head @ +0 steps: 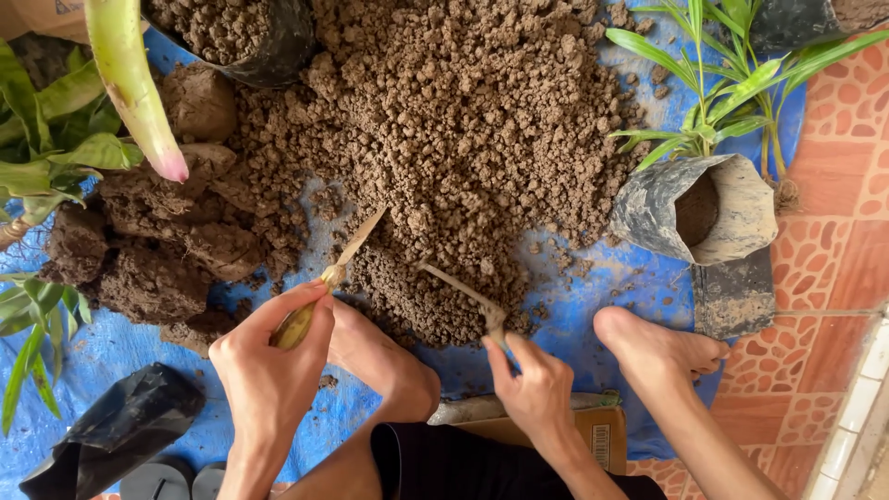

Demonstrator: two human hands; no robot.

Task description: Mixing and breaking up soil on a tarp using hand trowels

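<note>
Down at six o'clock, both hands work at the near edge of the big heap of crumbly brown potting soil spread over the crinkled blue plastic tarp. The left hand is closed around a small yellowish-green plant shoot with a dry tan leaf tip, the tip slanting toward one o'clock over the heap's edge. The right hand, well apart from the left, pinches the end of a thin, dry, pale strip of leaf that runs off toward ten o'clock onto the soil. The shoot looks light and fairly firm at its thick base, which seems the safest place to hold it; its dry tip and the strip look brittle and likely to snap or tear. At three o'clock a grey plastic grow bag with a slim green-leaved seedling leans open; at nine o'clock lie dark compact clods of earth.
</note>
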